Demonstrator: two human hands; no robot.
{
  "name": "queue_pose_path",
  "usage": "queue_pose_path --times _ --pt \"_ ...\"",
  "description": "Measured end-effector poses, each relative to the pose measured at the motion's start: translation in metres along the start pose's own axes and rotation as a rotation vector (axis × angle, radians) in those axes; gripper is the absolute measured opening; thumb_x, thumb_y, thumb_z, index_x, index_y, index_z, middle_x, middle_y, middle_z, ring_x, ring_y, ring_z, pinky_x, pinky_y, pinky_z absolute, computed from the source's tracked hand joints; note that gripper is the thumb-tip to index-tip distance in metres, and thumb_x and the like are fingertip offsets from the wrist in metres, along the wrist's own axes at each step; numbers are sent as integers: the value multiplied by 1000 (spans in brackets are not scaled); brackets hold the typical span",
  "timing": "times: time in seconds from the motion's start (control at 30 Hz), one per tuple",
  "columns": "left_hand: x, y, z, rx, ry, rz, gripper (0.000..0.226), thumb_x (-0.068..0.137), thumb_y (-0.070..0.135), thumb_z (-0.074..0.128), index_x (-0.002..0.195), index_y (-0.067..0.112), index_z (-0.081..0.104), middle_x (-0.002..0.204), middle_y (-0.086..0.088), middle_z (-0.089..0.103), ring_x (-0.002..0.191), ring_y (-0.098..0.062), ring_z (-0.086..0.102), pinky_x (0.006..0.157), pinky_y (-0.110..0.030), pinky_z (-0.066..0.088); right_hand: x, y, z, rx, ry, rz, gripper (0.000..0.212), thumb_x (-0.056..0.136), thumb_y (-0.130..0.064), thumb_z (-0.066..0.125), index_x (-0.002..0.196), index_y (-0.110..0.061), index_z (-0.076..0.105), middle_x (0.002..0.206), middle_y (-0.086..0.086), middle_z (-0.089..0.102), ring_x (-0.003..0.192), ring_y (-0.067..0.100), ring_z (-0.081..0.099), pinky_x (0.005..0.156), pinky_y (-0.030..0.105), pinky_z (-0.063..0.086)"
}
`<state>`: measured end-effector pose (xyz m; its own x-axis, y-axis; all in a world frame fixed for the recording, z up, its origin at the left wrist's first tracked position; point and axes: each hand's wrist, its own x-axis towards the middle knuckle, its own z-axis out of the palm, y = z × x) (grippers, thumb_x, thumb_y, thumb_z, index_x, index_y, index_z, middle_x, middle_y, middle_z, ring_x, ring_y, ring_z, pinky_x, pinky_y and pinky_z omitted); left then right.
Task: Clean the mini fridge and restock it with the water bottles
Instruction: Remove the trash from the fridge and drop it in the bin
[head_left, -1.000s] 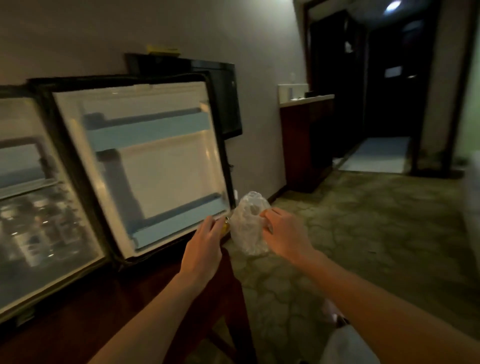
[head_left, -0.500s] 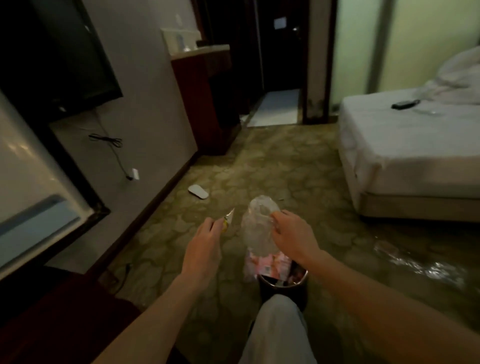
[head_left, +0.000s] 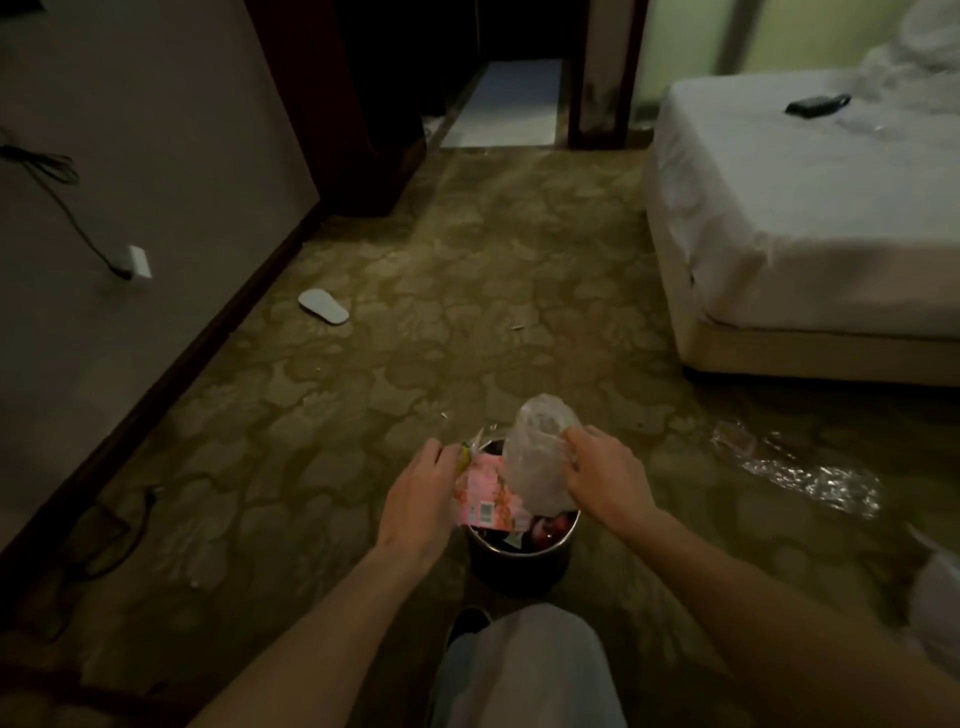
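My right hand (head_left: 605, 475) pinches a crumpled clear plastic bag (head_left: 535, 457) right over a small round metal bin (head_left: 519, 558) on the carpet. My left hand (head_left: 421, 493) pinches a small yellow-and-silver wrapper scrap (head_left: 467, 453) at the bin's left rim. Pink packaging (head_left: 483, 496) and other rubbish fill the bin. The mini fridge and the water bottles are out of view.
A white bed (head_left: 800, 218) with a black remote (head_left: 817, 105) stands at the right. Clear plastic film (head_left: 795, 475) lies on the carpet right of the bin. A white slipper (head_left: 323, 305) lies near the left wall. A dark cabinet (head_left: 363, 104) and doorway are behind. My knee (head_left: 524, 670) is below the bin.
My view turned from the open fridge door to the floor. Both hands came down with the bag and the scrap to the bin's rim.
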<state>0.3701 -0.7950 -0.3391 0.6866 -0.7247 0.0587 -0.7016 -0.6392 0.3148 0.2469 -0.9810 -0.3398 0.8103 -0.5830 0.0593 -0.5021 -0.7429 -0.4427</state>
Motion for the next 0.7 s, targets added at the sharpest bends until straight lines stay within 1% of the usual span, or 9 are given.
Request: queue_pose_path --times 0.1,0.17,0.27,0.33,0.43,0.47,0.57,0.63,0.7 --pt "21 -9 34 -15 -39 -2 45 87 9 67 127 21 51 113 5 48 92 -13 54 69 -23 39 18 16 22 1 -63 48 19 91 -17 53 109 -22 57 103 -7 56 83 9 55 69 27 52" --pt "34 -16 61 -43 -69 0 50 90 13 66 134 23 47 125 7 48 98 -9 55 75 -23 46 27 27 40 -2 -106 70 19 91 -15 53 108 -22 55 106 -5 56 84 10 54 69 26 51" --pt "48 -22 101 -71 -114 15 41 96 17 56 135 26 45 135 5 47 109 -14 56 85 -30 53 35 42 73 0 -175 71 26 89 -13 54 113 -23 54 115 -2 55 89 11 52 69 22 41" --pt "55 -25 126 -60 -145 17 40 96 16 54 135 23 46 135 2 48 115 -17 54 89 -32 52 38 48 96 -13 -251 72 38 89 -13 55 125 -23 51 123 -1 51 101 16 53 73 23 39" --pt "63 -32 157 -78 -185 -11 39 96 17 52 135 21 47 136 3 49 118 -16 51 93 -32 48 43 57 128 -79 -334 55 46 87 -12 56 131 -22 47 129 1 50 111 21 52 80 26 43" --pt "66 -35 166 -87 -197 -21 39 96 17 52 135 22 48 136 3 49 117 -16 50 94 -32 47 44 61 138 -97 -345 51 49 86 -12 57 133 -22 46 130 1 50 114 21 51 85 28 45" --pt "72 -39 183 -139 -231 -29 37 96 19 49 132 22 48 137 0 47 115 -19 51 94 -37 48 48 69 163 -173 -361 51 63 84 -30 62 140 -29 36 142 0 41 128 23 39 103 41 39" --pt "76 -43 192 -179 -228 -36 31 97 24 48 127 25 50 131 1 50 108 -17 54 89 -37 51 51 72 174 -221 -356 21 70 82 -43 64 142 -33 30 149 -1 32 136 26 30 108 47 33" --pt "80 -48 204 -184 -233 -45 23 97 27 47 119 27 54 120 5 53 96 -13 55 81 -34 52 54 74 186 -234 -361 -4 70 86 -45 61 145 -33 27 153 0 26 141 28 23 111 48 28"
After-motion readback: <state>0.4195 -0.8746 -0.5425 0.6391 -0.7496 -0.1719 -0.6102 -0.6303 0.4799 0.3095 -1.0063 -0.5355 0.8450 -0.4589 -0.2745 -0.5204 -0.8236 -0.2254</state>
